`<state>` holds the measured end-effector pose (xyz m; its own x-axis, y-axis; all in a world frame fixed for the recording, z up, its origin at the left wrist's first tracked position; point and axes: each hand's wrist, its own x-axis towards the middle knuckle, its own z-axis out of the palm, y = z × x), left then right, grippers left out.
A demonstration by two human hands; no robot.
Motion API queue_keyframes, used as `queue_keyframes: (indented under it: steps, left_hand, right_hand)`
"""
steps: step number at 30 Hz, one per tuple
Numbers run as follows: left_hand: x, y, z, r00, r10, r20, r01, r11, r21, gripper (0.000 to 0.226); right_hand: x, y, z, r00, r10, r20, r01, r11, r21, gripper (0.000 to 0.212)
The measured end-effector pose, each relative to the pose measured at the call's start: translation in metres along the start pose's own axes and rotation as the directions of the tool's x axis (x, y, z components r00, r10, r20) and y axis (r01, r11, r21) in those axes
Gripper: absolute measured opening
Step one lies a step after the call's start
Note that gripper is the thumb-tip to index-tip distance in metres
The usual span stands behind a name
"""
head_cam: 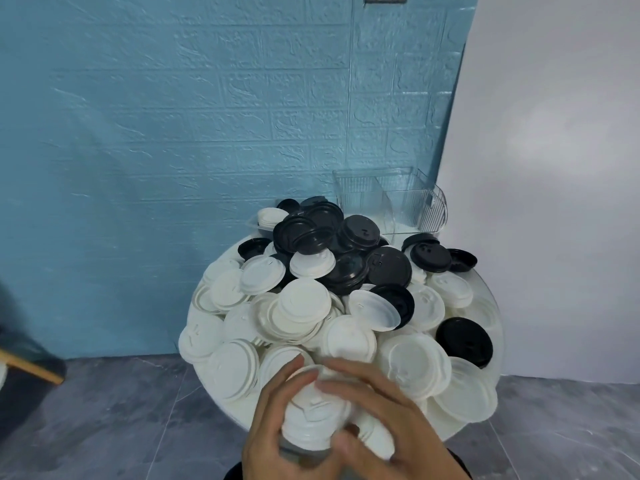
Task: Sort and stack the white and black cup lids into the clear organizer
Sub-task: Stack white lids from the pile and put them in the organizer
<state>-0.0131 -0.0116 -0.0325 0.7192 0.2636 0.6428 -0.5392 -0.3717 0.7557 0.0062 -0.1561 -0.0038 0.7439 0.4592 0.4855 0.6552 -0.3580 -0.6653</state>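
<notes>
A round glass table [498,327] carries a big heap of cup lids. White lids [301,306] fill its near and left part, black lids [356,233] pile up at the back. At the near edge both my hands wrap a small stack of white lids [317,415]. My left hand [273,431] grips it from the left, my right hand [388,410] curls over it from the right. The clear organizer [398,199] stands at the far right of the table with its visible compartments bare.
A second clear tray [254,224] at the back left holds some white lids. The blue brick-pattern wall is close behind the table, a white wall to the right. Grey floor tiles lie below, and a wooden-edged object [31,368] sits at far left.
</notes>
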Motion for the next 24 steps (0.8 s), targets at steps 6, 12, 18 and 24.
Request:
queue_keyframes:
  steps: [6, 12, 18, 24]
  left_hand:
    - [0.003, -0.041, -0.014, 0.997, -0.072, 0.008, 0.072, 0.997, 0.017, 0.062]
    - [0.005, -0.036, -0.008, 0.996, -0.083, 0.03, 0.084, 0.996, -0.036, 0.059]
    - [0.013, -0.029, -0.007, 0.997, -0.05, 0.064, 0.052, 0.998, -0.03, 0.06]
    - [0.02, -0.025, -0.001, 0.999, -0.022, 0.042, 0.025, 0.997, -0.069, 0.059]
  right_hand:
    - [-0.014, 0.032, -0.044, 0.911, 0.246, -0.333, -0.369, 0.845, -0.388, 0.07]
    - [-0.017, 0.054, -0.039, 0.903, 0.312, -0.295, -0.418, 0.794, -0.442, 0.084]
    - [-0.011, 0.05, -0.04, 0.896, 0.216, -0.387, -0.367, 0.852, -0.374, 0.085]
    - [0.003, 0.024, -0.036, 0.888, 0.195, -0.416, -0.326, 0.905, -0.272, 0.078]
